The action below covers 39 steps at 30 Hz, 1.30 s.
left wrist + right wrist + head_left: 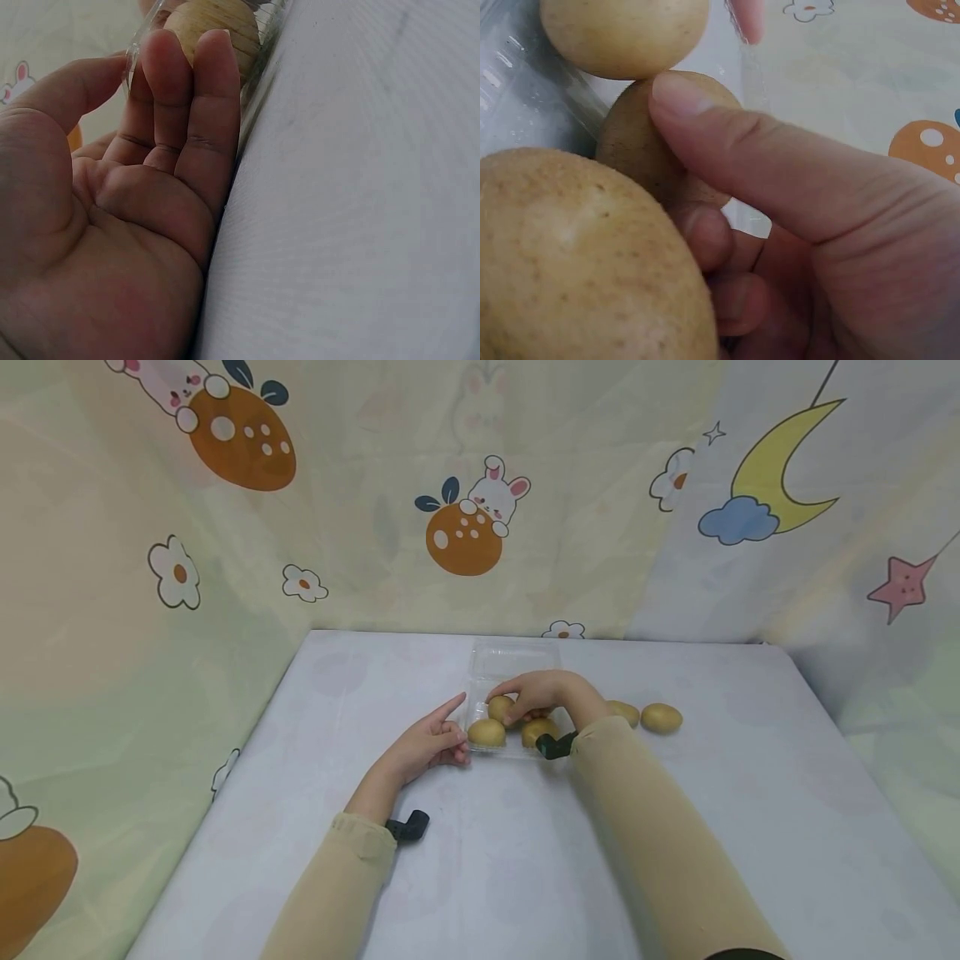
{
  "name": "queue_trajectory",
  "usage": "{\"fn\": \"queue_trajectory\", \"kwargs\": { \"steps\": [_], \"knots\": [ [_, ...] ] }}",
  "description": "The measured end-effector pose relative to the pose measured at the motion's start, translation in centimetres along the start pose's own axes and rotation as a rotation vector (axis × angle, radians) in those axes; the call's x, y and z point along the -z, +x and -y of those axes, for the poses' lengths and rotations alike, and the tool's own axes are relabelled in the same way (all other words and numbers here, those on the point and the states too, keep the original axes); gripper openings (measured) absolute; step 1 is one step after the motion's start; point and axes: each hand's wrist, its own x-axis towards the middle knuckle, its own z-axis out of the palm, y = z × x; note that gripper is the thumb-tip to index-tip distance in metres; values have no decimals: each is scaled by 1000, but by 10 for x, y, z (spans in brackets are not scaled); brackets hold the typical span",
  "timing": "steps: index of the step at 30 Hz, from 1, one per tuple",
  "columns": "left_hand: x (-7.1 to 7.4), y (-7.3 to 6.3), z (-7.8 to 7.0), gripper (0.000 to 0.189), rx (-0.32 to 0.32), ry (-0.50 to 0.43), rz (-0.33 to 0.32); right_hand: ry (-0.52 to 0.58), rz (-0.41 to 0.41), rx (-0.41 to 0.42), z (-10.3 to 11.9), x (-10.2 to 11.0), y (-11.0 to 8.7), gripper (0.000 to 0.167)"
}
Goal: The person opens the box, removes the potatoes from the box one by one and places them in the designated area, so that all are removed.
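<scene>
A clear plastic container [514, 660] lies with its lid folded back. My right hand [543, 689] reaches into it, thumb and fingers gripping a potato [641, 139] at its back left. Nearer me in the container are a left potato [487, 733] and a right potato [534, 731]; in the right wrist view the large potato [585, 255] fills the near left corner. At the container's left side my left hand [423, 747] rests on the table, one finger extended. Its fingertips [216, 64] touch the plastic wall, beyond which a potato [217, 26] shows.
Two more potatoes lie on the table right of the container: one potato [662, 718] in full sight, the other potato [625, 713] partly behind the right wrist. The white-covered table [495, 860] meets patterned cloth walls [360, 602] at its back and sides.
</scene>
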Motion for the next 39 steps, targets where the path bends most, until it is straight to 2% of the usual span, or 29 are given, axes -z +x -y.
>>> {"fn": "queue_trajectory", "kwargs": {
  "steps": [11, 24, 32, 39],
  "knots": [
    [0, 1, 4, 78, 9, 6, -18, -19, -25, 40, -4, -2, 1, 54],
    [-1, 2, 4, 77, 8, 5, -27, 0, -73, 28, -2, 0, -2, 55],
    [-1, 2, 2, 76, 2, 8, -23, -9, -116, -16, 3, 3, -7, 60],
    [0, 2, 2, 77, -5, 7, -14, 3, -117, -12, 4, 3, -10, 52]
  ]
}}
